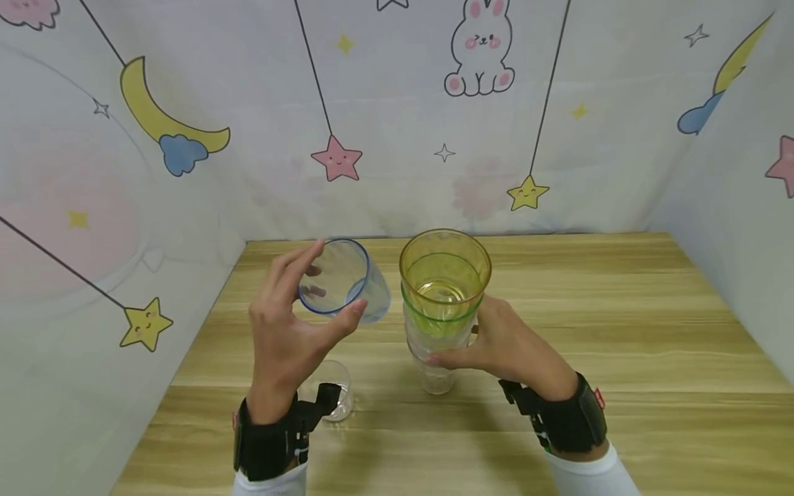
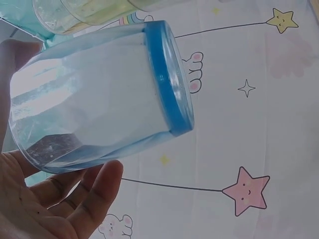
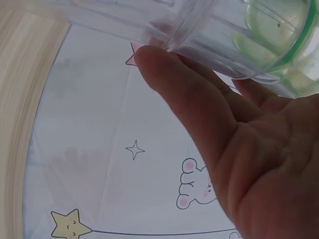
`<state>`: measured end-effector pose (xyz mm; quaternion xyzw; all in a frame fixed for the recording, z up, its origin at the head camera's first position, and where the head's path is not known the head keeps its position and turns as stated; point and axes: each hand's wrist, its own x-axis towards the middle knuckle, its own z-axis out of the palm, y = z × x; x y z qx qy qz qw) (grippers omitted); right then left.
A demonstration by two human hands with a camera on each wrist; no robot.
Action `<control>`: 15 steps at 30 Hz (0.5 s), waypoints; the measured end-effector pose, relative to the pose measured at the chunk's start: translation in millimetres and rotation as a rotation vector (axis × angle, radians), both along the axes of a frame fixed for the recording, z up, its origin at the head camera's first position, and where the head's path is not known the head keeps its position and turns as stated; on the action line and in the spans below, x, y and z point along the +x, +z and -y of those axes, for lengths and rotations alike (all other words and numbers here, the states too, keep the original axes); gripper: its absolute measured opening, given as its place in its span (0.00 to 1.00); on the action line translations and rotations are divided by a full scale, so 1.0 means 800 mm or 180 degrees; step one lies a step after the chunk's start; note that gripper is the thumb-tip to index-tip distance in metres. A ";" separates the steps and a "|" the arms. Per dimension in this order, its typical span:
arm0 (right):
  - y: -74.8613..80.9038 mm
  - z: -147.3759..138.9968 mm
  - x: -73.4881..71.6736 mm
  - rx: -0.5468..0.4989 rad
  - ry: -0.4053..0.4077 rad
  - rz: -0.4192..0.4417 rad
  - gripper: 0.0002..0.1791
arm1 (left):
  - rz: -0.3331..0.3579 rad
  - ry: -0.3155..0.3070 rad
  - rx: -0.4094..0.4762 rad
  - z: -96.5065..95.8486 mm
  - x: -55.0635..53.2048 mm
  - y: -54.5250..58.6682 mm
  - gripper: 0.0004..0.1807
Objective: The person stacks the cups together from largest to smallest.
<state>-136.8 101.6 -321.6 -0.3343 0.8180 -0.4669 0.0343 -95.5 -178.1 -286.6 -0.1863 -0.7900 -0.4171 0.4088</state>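
Note:
My left hand (image 1: 279, 313) grips a clear cup with a blue rim (image 1: 377, 293) between thumb and fingers. The cup tilts, its mouth towards the head camera; in the left wrist view its thick blue base (image 2: 167, 79) shows. Beside it, my right hand (image 1: 511, 348) holds a tall stack of nested cups around its lower part. A yellow cup (image 1: 445, 272) tops the stack, a green-rimmed cup (image 1: 442, 325) sits under it, and clear cups (image 1: 437, 380) are lower down. Whether the stack's bottom touches the table cannot be told.
A small clear cup (image 1: 340, 379) stands on the wooden table (image 1: 620, 331), partly hidden behind my left wrist. White cloth walls (image 1: 397, 193) printed with stars, moons and a rabbit enclose the table at the back and both sides.

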 end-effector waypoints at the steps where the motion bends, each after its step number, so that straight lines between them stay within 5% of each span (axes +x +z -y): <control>1: 0.000 0.000 0.000 0.0003 -0.0001 0.0005 0.42 | -0.0003 -0.0003 0.0010 -0.001 0.000 0.001 0.42; 15: 0.001 -0.001 0.000 -0.0002 0.0045 0.0035 0.41 | -0.0071 -0.0023 0.0051 -0.004 0.003 0.012 0.43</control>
